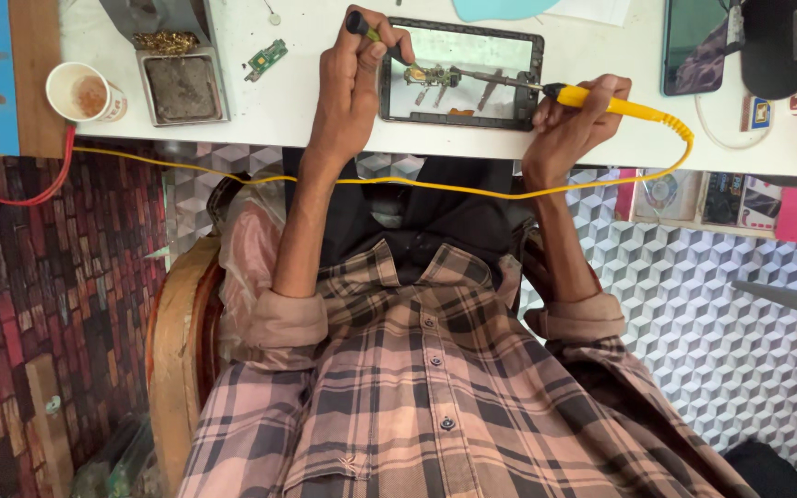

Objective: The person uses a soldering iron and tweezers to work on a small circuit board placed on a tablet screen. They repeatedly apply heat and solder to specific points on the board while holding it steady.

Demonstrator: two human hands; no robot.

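Note:
My left hand [352, 69] grips a thin tool with a black handle [359, 23], pressing its tip onto a small circuit part [431, 76]. The part lies on a dark-framed tablet-like slab [509, 55] on the white table [306, 101]. My right hand [569, 124] holds a yellow soldering iron [606, 101]. Its metal tip reaches left to the circuit part. The iron's yellow cord [417, 184] loops down across my lap and off to the left.
A paper cup [85, 92], a metal tray with a dark sponge [182, 88], brass wool [166, 41] and a small green board [267, 57] sit at the table's left. A phone [694, 41] and a dark device [777, 46] stand right. A wooden chair [177, 350] is under me.

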